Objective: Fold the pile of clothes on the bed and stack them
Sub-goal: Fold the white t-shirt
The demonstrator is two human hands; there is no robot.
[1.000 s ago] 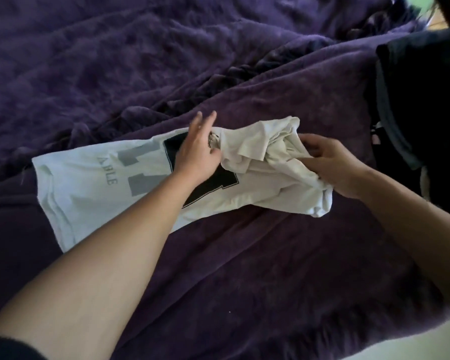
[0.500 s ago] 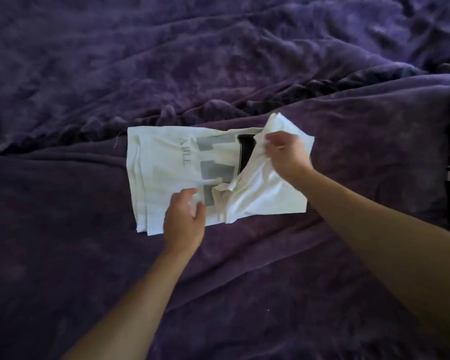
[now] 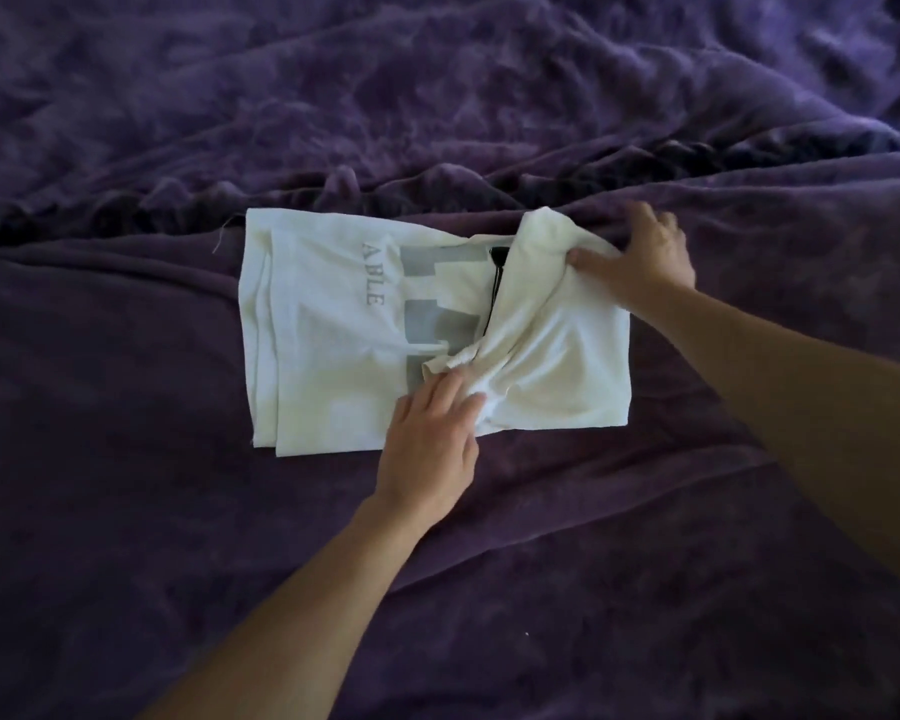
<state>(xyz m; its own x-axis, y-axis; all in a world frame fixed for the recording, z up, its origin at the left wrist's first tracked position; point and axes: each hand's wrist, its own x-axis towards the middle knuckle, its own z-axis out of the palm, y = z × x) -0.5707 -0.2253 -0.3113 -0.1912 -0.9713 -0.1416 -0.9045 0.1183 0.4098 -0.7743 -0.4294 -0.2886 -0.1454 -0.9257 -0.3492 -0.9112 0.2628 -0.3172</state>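
At the middle of the purple-covered bed (image 3: 567,589), the white shirt (image 3: 328,335) lies flat and partly folded, with grey lettering (image 3: 372,273) facing up. The right end of the shirt is doubled over the print as a creased flap (image 3: 572,356). The left hand (image 3: 432,433) rests on the near edge of the shirt, its fingers (image 3: 450,394) straight and pressing the fabric down. The right hand (image 3: 640,252) grips the far corner of the flap, with the thumb on top of the bunched cloth.
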